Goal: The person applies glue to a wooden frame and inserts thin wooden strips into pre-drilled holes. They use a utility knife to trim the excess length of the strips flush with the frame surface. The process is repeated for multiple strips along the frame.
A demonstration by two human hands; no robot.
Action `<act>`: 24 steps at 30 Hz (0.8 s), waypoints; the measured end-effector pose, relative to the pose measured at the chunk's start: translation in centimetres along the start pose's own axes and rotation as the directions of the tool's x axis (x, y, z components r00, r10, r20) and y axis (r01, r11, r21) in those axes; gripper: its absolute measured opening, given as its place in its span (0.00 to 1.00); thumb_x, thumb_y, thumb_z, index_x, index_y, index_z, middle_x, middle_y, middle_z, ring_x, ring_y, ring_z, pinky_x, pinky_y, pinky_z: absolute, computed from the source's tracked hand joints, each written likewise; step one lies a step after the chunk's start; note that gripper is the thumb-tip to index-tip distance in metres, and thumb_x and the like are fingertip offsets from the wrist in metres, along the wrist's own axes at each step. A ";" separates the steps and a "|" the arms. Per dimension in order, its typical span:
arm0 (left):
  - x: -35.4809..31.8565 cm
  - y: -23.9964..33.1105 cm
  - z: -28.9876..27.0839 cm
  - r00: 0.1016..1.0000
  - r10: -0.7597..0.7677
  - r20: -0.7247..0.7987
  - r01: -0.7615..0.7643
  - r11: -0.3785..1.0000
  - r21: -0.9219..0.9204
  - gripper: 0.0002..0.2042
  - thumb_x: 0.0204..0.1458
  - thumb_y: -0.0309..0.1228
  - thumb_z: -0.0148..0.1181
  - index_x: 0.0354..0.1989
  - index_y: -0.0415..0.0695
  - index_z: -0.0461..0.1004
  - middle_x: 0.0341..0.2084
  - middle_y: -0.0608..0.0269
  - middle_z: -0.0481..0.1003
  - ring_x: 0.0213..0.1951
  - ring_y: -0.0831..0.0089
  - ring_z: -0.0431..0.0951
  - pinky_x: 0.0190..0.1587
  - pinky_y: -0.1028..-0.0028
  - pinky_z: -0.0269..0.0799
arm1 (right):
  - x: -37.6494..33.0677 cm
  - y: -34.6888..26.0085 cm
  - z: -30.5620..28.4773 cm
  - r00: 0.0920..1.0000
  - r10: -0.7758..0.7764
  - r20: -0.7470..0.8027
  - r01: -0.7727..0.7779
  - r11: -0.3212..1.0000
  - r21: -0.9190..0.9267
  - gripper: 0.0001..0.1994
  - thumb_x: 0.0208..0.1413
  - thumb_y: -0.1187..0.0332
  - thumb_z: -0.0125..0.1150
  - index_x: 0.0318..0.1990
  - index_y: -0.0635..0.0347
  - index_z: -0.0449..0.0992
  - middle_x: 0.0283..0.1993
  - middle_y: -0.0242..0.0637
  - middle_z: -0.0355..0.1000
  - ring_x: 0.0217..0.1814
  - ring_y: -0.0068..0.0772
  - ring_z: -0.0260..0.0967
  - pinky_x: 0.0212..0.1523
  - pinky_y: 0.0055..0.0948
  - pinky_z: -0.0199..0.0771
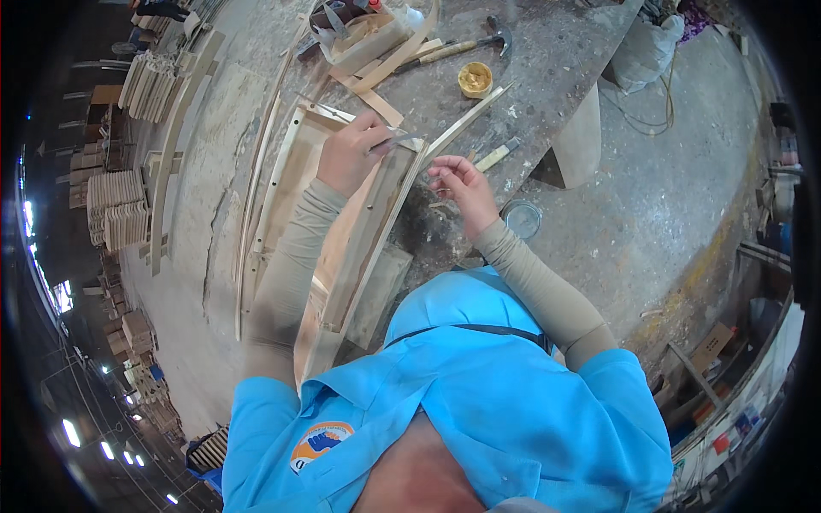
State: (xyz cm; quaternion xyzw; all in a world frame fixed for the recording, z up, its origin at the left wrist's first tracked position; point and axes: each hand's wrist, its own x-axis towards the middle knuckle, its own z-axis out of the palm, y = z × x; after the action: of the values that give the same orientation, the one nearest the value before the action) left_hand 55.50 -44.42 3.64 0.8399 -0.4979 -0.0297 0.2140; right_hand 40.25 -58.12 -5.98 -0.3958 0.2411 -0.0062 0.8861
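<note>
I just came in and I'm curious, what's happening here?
Someone in a blue shirt is working with bare hands at a wooden frame. The left hand grips a thin, dark, flat tool over the frame's far end. The right hand is raised just beside that end, fingers curled; I can't tell if it holds anything. A hammer and a small tub of yellowish paste sit on the worn table beyond.
</note>
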 end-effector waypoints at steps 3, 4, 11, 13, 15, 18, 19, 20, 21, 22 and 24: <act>0.3 -0.2 0.1 1.000 0.006 0.028 -0.006 1.000 0.029 0.06 0.46 0.26 0.65 0.33 0.44 0.76 0.29 0.61 0.69 0.30 0.62 0.73 0.32 0.66 0.69 | -0.1 -0.1 0.1 1.000 -0.025 0.004 0.025 1.000 -0.016 0.09 0.63 0.71 0.50 0.49 0.58 0.71 0.41 0.30 0.74 0.37 0.19 0.70 0.39 0.21 0.71; 0.5 -0.1 0.1 0.999 0.002 0.044 -0.004 0.999 0.045 0.06 0.46 0.26 0.65 0.33 0.44 0.76 0.28 0.61 0.69 0.30 0.62 0.73 0.32 0.66 0.69 | -0.1 -0.1 0.1 1.000 -0.028 0.003 0.028 0.999 -0.020 0.09 0.63 0.71 0.50 0.49 0.59 0.71 0.41 0.30 0.74 0.37 0.19 0.70 0.40 0.21 0.71; 1.0 -0.5 -0.8 0.997 0.044 0.057 -0.046 0.998 0.031 0.05 0.44 0.25 0.63 0.28 0.45 0.73 0.27 0.63 0.70 0.31 0.62 0.75 0.32 0.66 0.71 | 0.4 0.4 0.0 0.983 -0.176 0.059 0.180 0.981 -0.076 0.09 0.62 0.73 0.50 0.48 0.62 0.72 0.40 0.33 0.74 0.37 0.19 0.69 0.41 0.21 0.72; 1.0 -0.7 -0.6 0.996 0.052 0.069 -0.054 0.998 0.020 0.05 0.43 0.25 0.63 0.28 0.44 0.73 0.26 0.63 0.70 0.30 0.62 0.75 0.32 0.66 0.70 | 0.6 0.3 0.2 0.974 -0.214 0.071 0.221 0.968 -0.120 0.09 0.62 0.73 0.51 0.47 0.63 0.72 0.40 0.33 0.74 0.37 0.19 0.70 0.41 0.22 0.72; 1.1 -0.6 -0.5 0.996 0.058 0.070 -0.059 0.998 0.009 0.05 0.43 0.25 0.64 0.28 0.44 0.73 0.26 0.63 0.69 0.30 0.62 0.75 0.32 0.66 0.70 | 0.7 -0.3 0.7 0.969 -0.234 0.076 0.244 0.953 -0.179 0.08 0.61 0.74 0.51 0.46 0.63 0.73 0.40 0.33 0.74 0.38 0.19 0.70 0.41 0.22 0.73; 1.3 -0.6 -0.5 0.996 0.048 0.074 -0.044 0.998 -0.053 0.06 0.43 0.24 0.64 0.28 0.43 0.73 0.25 0.62 0.69 0.30 0.62 0.75 0.32 0.67 0.70 | 1.0 -0.6 1.1 0.958 -0.278 0.075 0.288 0.927 -0.241 0.08 0.61 0.74 0.51 0.46 0.64 0.73 0.39 0.33 0.74 0.39 0.19 0.70 0.41 0.22 0.73; 1.4 -0.7 -0.6 0.996 0.040 0.076 -0.034 0.996 -0.080 0.06 0.43 0.23 0.64 0.28 0.43 0.73 0.25 0.62 0.69 0.29 0.63 0.75 0.32 0.68 0.70 | 1.2 -0.6 1.1 0.953 -0.295 0.074 0.304 0.921 -0.245 0.08 0.61 0.74 0.51 0.45 0.64 0.73 0.39 0.33 0.74 0.39 0.19 0.70 0.41 0.22 0.73; 1.5 -0.7 -0.7 0.995 0.034 0.090 -0.023 0.994 -0.111 0.06 0.43 0.22 0.64 0.28 0.42 0.73 0.25 0.62 0.69 0.29 0.63 0.75 0.32 0.68 0.70 | 1.4 -0.5 1.1 0.947 -0.312 0.074 0.320 0.914 -0.248 0.08 0.61 0.74 0.51 0.45 0.64 0.73 0.39 0.33 0.74 0.39 0.19 0.71 0.41 0.22 0.73; 1.7 -0.7 -0.8 0.994 0.028 0.104 -0.013 0.990 -0.142 0.06 0.43 0.22 0.64 0.28 0.42 0.73 0.24 0.62 0.70 0.29 0.64 0.75 0.33 0.69 0.70 | 1.6 -0.5 1.0 0.942 -0.328 0.074 0.336 0.908 -0.251 0.08 0.61 0.74 0.51 0.45 0.64 0.73 0.38 0.33 0.74 0.39 0.19 0.71 0.41 0.22 0.74; 1.8 -0.8 -0.8 0.993 0.021 0.118 0.000 0.985 -0.174 0.06 0.43 0.21 0.64 0.28 0.41 0.73 0.24 0.61 0.70 0.29 0.65 0.75 0.33 0.69 0.71 | 1.6 -0.5 1.0 0.942 -0.327 0.073 0.335 0.906 -0.258 0.08 0.61 0.74 0.51 0.45 0.64 0.73 0.38 0.33 0.74 0.39 0.19 0.71 0.40 0.22 0.74; 1.8 -1.1 -0.9 0.991 0.019 0.129 0.007 0.980 -0.198 0.06 0.42 0.20 0.64 0.28 0.41 0.74 0.25 0.62 0.71 0.29 0.66 0.76 0.34 0.70 0.71 | 1.7 -0.5 0.9 0.943 -0.325 0.070 0.331 0.904 -0.271 0.08 0.61 0.74 0.51 0.45 0.65 0.73 0.38 0.33 0.74 0.39 0.19 0.71 0.40 0.22 0.74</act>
State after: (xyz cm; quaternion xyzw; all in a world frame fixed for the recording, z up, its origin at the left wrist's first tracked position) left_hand 57.55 -45.23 4.29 0.8091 -0.5080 -0.1332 0.2636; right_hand 42.28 -58.21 -5.81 -0.5517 0.1593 -0.1165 0.8104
